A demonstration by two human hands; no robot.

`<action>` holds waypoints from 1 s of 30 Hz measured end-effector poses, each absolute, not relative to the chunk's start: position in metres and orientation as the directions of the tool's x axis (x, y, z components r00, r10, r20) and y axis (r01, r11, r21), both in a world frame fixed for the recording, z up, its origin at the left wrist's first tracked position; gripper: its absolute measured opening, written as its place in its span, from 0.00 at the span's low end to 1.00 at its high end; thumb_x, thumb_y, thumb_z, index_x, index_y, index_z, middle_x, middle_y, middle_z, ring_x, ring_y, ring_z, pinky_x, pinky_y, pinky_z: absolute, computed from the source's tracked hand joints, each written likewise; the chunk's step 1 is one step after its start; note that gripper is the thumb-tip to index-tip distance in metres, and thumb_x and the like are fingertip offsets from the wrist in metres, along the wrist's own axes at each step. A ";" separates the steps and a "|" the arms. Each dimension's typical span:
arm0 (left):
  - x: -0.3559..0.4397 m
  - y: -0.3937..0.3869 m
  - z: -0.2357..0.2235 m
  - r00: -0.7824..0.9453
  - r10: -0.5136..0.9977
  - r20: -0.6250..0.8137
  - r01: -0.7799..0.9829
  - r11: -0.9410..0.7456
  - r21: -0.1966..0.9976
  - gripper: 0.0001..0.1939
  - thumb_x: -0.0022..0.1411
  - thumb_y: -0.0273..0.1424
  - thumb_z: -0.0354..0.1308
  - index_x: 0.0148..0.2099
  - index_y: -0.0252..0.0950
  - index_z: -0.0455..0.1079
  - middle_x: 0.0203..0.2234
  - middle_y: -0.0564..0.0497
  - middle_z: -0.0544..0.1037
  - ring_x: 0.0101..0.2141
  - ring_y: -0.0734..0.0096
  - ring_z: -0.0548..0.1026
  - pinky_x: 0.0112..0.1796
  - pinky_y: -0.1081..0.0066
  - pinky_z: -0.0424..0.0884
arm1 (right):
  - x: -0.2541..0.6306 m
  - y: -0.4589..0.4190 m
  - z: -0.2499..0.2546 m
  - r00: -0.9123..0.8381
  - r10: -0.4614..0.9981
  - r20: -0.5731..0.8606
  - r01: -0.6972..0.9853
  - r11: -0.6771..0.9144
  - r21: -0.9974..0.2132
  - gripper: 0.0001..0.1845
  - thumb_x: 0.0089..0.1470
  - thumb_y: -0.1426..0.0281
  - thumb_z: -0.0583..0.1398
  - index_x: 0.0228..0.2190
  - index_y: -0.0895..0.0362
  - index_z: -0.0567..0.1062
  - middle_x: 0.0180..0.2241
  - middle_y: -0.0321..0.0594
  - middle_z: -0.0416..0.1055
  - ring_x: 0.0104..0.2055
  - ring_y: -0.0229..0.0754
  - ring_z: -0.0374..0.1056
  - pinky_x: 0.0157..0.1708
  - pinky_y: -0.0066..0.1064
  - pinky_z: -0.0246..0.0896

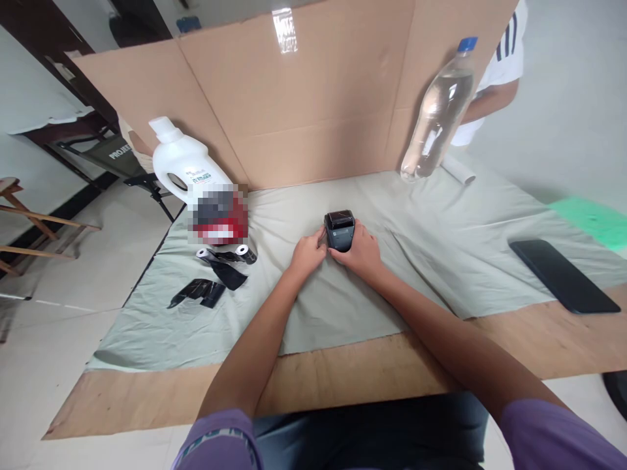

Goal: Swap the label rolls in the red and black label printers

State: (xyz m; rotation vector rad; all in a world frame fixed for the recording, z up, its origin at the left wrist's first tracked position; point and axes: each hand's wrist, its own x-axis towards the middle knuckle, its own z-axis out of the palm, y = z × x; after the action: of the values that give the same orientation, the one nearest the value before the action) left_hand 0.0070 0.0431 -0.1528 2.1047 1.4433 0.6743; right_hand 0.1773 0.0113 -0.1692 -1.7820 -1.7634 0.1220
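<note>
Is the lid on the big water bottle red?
No, the cap on the water bottle leaning by the cardboard is blue.

pale walls and a light tiled floor [122, 235] surround a wooden stool [29, 222] and a dark folding chair [110, 155] at left.
</note>
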 end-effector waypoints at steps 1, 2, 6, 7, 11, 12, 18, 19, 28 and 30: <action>0.007 0.043 -0.152 0.315 0.942 0.113 0.710 -0.313 0.631 0.35 0.61 0.20 0.50 0.71 0.37 0.63 0.63 0.48 0.72 0.62 0.62 0.72 0.63 0.68 0.64 | 0.177 0.011 -0.169 0.105 0.930 0.352 0.870 0.085 -0.485 0.53 0.47 0.50 0.66 0.64 0.66 0.56 0.59 0.64 0.68 0.59 0.65 0.67 0.56 0.51 0.60; 0.007 0.042 -0.151 0.314 0.943 0.108 0.724 -0.311 0.616 0.35 0.61 0.20 0.50 0.71 0.37 0.63 0.63 0.48 0.72 0.61 0.61 0.73 0.63 0.67 0.64 | 0.177 0.011 -0.169 0.105 0.931 0.350 0.868 0.086 -0.489 0.54 0.46 0.50 0.66 0.64 0.66 0.56 0.59 0.64 0.68 0.59 0.65 0.67 0.57 0.51 0.60; 0.009 0.039 -0.145 0.312 0.945 0.099 0.753 -0.310 0.581 0.36 0.62 0.20 0.51 0.72 0.39 0.62 0.60 0.46 0.76 0.60 0.58 0.74 0.61 0.66 0.66 | 0.178 0.012 -0.170 0.104 0.935 0.338 0.863 0.084 -0.499 0.56 0.45 0.50 0.67 0.65 0.67 0.55 0.61 0.66 0.67 0.60 0.66 0.66 0.58 0.52 0.59; 0.009 0.039 -0.145 0.315 0.943 0.102 0.750 -0.314 0.583 0.36 0.62 0.21 0.52 0.72 0.39 0.62 0.59 0.46 0.77 0.59 0.58 0.74 0.60 0.66 0.67 | 0.178 0.012 -0.170 0.105 0.936 0.337 0.861 0.084 -0.501 0.56 0.45 0.50 0.67 0.65 0.68 0.55 0.61 0.66 0.67 0.61 0.66 0.66 0.58 0.53 0.59; 0.008 0.042 -0.150 0.334 0.933 0.131 0.696 -0.338 0.633 0.35 0.62 0.19 0.49 0.71 0.37 0.64 0.61 0.46 0.75 0.60 0.59 0.74 0.62 0.66 0.66 | 0.178 0.013 -0.171 0.107 0.934 0.341 0.861 0.085 -0.502 0.56 0.45 0.50 0.67 0.65 0.68 0.55 0.60 0.67 0.67 0.61 0.67 0.66 0.58 0.54 0.58; 0.008 0.043 -0.153 0.341 0.929 0.146 0.666 -0.348 0.660 0.35 0.62 0.18 0.48 0.70 0.37 0.64 0.62 0.46 0.74 0.61 0.60 0.73 0.64 0.65 0.64 | 0.178 0.013 -0.171 0.105 0.933 0.345 0.861 0.088 -0.501 0.56 0.45 0.50 0.67 0.65 0.68 0.55 0.60 0.67 0.67 0.61 0.67 0.66 0.58 0.54 0.58; 0.004 0.056 -0.174 0.254 0.958 0.132 0.347 -0.218 0.912 0.34 0.59 0.19 0.50 0.67 0.36 0.69 0.62 0.50 0.73 0.62 0.63 0.72 0.66 0.63 0.62 | 0.175 0.012 -0.170 0.138 0.935 0.328 0.841 0.064 -0.537 0.56 0.45 0.51 0.67 0.65 0.68 0.55 0.61 0.66 0.67 0.61 0.66 0.66 0.58 0.53 0.59; 0.003 0.059 -0.176 0.227 0.970 0.089 0.286 -0.154 0.946 0.33 0.59 0.20 0.51 0.66 0.35 0.69 0.61 0.48 0.74 0.59 0.62 0.75 0.63 0.63 0.66 | 0.175 0.011 -0.170 0.144 0.935 0.325 0.837 0.060 -0.544 0.56 0.45 0.52 0.67 0.65 0.68 0.55 0.61 0.66 0.67 0.61 0.66 0.66 0.58 0.53 0.58; -0.002 0.060 -0.177 0.183 0.981 -0.063 0.064 0.052 0.997 0.37 0.57 0.25 0.55 0.69 0.34 0.65 0.63 0.38 0.71 0.18 0.84 0.61 0.22 0.74 0.65 | 0.176 0.013 -0.173 0.139 0.926 0.351 0.825 0.088 -0.559 0.55 0.46 0.52 0.68 0.65 0.65 0.55 0.61 0.65 0.66 0.61 0.66 0.65 0.59 0.54 0.58; 0.000 0.055 -0.178 0.189 0.982 -0.004 0.107 -0.017 0.994 0.37 0.59 0.26 0.55 0.71 0.37 0.63 0.65 0.40 0.68 0.22 0.80 0.68 0.27 0.72 0.71 | 0.176 0.013 -0.174 0.141 0.924 0.354 0.821 0.090 -0.563 0.55 0.46 0.51 0.68 0.66 0.65 0.54 0.61 0.65 0.66 0.61 0.67 0.65 0.59 0.54 0.58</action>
State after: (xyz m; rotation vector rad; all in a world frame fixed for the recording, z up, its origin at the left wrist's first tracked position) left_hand -0.0003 0.0553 -0.1776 1.3772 1.1409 1.0183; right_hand 0.1765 0.0129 -0.1739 -1.7377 -1.6878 0.1921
